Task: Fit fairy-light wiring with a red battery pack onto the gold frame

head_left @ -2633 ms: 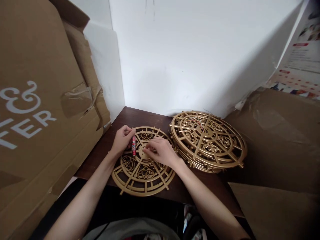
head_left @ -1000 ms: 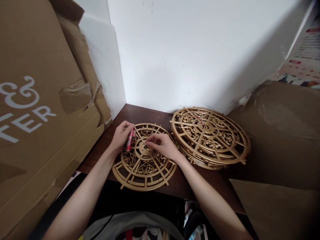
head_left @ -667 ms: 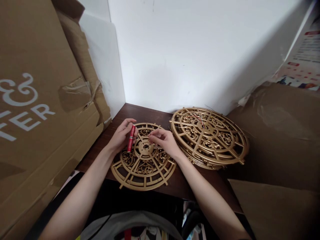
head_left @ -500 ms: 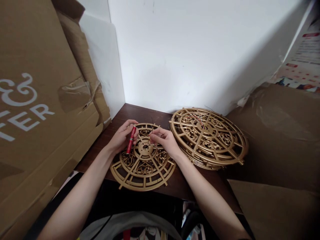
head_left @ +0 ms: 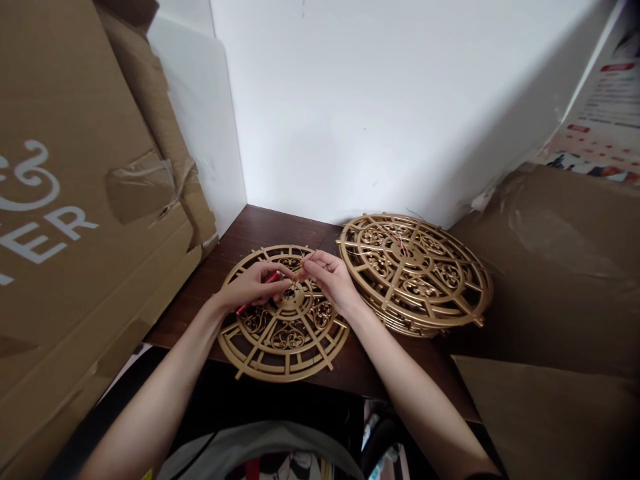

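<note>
A round gold openwork frame [head_left: 287,337] lies flat on the dark wooden table [head_left: 260,227]. Over its hub, my left hand [head_left: 255,285] has a red tool [head_left: 243,309] in its palm, partly covered by the fingers. Its thumb and index finger reach toward the thin wires [head_left: 294,285] rising from the hub. My right hand [head_left: 327,277] pinches a thin dark wire [head_left: 311,255] just beside the left fingertips. Whether the left fingertips also grip a wire is too small to tell.
Several similar gold frames [head_left: 425,307] are stacked at the right, with loose wires on top. A large cardboard box [head_left: 90,220] stands on the left, more cardboard [head_left: 555,267] on the right. Behind the table rises a white wall [head_left: 350,120].
My left hand has moved right to meet my right fingertips, turning palm down so the red tool is now mostly hidden. The wire at my right hand leans over more. The view has shifted slightly.
</note>
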`<state>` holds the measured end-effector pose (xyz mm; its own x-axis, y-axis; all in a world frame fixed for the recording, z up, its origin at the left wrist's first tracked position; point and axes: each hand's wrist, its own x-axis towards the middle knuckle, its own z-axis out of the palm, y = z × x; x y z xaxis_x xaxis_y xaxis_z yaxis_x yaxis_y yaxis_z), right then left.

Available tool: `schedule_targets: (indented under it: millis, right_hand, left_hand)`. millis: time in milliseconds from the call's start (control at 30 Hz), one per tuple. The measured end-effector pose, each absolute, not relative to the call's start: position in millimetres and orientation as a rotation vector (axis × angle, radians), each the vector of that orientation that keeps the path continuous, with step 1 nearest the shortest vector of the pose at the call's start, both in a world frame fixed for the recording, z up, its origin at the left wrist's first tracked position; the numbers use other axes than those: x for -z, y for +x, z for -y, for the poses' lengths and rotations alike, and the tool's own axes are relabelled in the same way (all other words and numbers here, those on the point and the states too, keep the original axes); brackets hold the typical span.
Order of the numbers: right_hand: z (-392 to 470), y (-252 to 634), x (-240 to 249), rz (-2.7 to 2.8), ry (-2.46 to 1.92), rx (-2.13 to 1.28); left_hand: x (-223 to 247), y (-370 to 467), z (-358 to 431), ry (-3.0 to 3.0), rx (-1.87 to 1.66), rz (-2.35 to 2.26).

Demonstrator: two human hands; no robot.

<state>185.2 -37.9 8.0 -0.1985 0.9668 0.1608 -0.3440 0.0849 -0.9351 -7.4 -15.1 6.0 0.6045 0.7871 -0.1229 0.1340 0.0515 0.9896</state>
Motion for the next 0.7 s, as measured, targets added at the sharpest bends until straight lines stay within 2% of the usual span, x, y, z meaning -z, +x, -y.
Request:
schedule_targets:
  millis: [500, 600, 700]
  right_hand:
    - [41, 183, -5, 1.273, -0.702, -1.287]
    - [43, 181, -3, 1.372, -0.735, -1.141]
    - [46, 179, 2, 1.529, -0.906, -0.834]
  left_hand:
    - [-6, -5, 15, 1.503, -0.596, -0.788]
    - [-5, -4, 15, 1.484, -0.600, -0.776]
    - [-5, -4, 15, 1.463, -0.590, -0.761]
